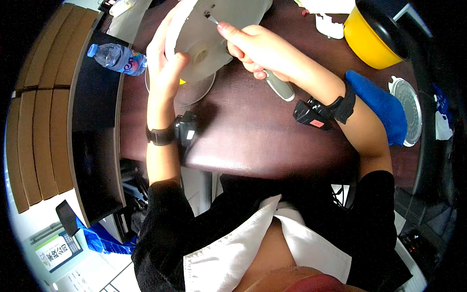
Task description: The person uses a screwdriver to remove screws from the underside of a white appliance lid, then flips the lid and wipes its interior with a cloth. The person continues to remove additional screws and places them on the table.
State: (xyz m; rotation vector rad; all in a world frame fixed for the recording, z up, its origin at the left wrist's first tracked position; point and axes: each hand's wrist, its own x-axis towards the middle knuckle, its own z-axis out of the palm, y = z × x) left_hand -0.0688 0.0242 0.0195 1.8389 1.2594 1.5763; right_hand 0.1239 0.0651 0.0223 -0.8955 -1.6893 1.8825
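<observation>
My left hand (168,63) grips the rim of a large white round shell (197,39), tilted up at the top of the view. Dark spots or small holes mark its pale face, and its upper part runs out of view. My right hand (250,46) is closed around a grey-handled tool (279,87). The tool's thin pale tip touches or nearly touches the dark spots; its exact kind I cannot make out. Partly under the shell lies a clear round piece (202,95) with a thin rim, and a bit of yellow shows beside my left thumb.
On the dark brown table (243,136) a yellow pot (367,36) stands at the far right. A blue cloth (379,107) and a perforated grey-white disc (411,112) lie below it. A water bottle (119,58) lies at the left, near brown cartons (46,102).
</observation>
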